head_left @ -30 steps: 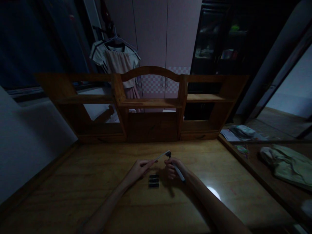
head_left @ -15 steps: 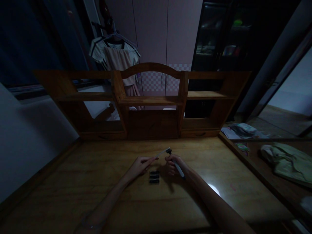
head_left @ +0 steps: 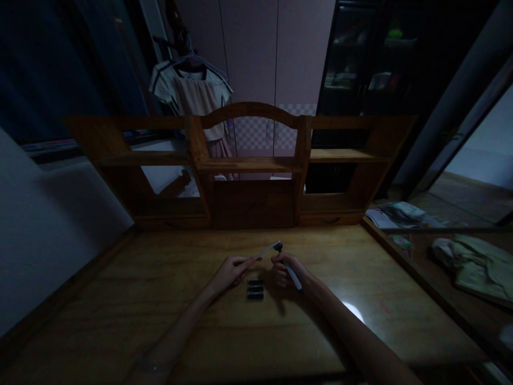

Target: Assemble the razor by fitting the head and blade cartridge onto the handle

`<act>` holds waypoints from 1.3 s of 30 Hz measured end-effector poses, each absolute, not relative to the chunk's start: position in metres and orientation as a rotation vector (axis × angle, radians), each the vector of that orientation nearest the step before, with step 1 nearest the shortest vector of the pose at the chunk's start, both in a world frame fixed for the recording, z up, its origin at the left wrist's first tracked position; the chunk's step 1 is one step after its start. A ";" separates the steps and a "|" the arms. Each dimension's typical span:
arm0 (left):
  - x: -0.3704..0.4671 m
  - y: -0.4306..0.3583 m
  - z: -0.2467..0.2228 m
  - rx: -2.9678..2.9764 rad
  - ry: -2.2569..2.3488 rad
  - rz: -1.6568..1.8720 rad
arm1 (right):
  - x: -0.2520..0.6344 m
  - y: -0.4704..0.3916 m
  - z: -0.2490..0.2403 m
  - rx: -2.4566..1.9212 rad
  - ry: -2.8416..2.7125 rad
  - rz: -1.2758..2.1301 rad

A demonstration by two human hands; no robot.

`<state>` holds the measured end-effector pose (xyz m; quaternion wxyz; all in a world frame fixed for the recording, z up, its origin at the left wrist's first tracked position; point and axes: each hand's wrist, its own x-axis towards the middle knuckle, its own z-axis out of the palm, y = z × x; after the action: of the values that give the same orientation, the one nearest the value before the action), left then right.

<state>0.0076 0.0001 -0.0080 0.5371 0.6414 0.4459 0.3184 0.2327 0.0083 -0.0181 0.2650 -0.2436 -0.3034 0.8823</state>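
Observation:
My right hand (head_left: 289,270) is closed around the pale handle of a razor (head_left: 293,277), whose dark head points up and away from me. Between the fingers of my left hand (head_left: 234,270) is a thin white stick (head_left: 267,249), perhaps a toothbrush; its far end meets the razor head. On the desk just below the hands lies a small clear case with several dark razor cartridges (head_left: 255,289), touched by neither hand.
The wooden desk (head_left: 192,331) has a shelf unit (head_left: 250,164) along its back edge. A raised wooden rim (head_left: 409,272) runs down the right side, with pale green cloth (head_left: 481,267) beyond it. A wall (head_left: 48,214) stands at the left.
Both hands keep nearly the same pose, the stick's end still at the razor head. The whole view has shifted slightly.

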 end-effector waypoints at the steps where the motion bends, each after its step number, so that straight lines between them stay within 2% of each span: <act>1: 0.007 0.000 -0.008 1.530 1.061 0.761 | 0.232 0.008 -0.018 -0.665 -0.824 2.382; 39: 0.011 -0.001 -0.003 1.594 1.052 0.773 | 0.230 0.003 -0.015 -0.740 -0.969 2.192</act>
<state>0.0107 -0.0006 -0.0034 0.5146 0.6633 0.4378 0.3218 0.2298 0.0028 -0.0151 0.3113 -0.2805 -0.3669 0.8305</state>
